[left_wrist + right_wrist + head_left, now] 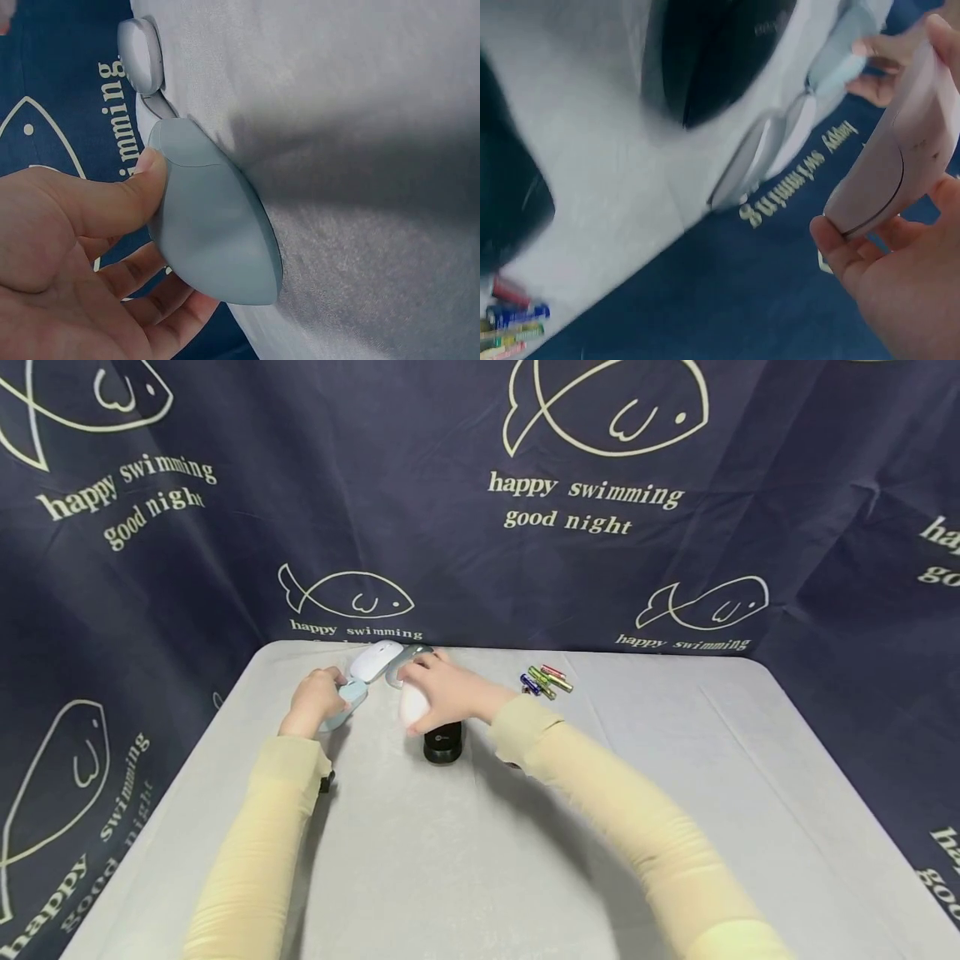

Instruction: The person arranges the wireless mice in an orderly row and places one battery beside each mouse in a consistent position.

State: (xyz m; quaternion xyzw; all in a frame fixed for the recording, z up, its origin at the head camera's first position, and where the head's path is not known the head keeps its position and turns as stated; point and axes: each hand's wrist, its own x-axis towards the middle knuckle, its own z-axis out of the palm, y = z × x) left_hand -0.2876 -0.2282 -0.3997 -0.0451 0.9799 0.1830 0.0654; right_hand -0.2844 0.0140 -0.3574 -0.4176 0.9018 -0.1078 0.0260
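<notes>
My left hand pinches a light blue computer mouse by its sides, thumb on one flank and fingers beneath the other, at the table's far left. Held above the table in my right hand is a pale pinkish-white mouse, gripped between thumb and fingertips. Behind and below that hand, a black mouse stands on the table, partly covered. A white mouse lies just beyond the blue one, and a grey mouse sits beside it, partly hidden by the right hand.
Several coloured batteries lie in a cluster at the back right of the grey tabletop. A second dark object shows in the right wrist view, mostly hidden by the right forearm in the head view. A dark blue curtain hangs behind the table.
</notes>
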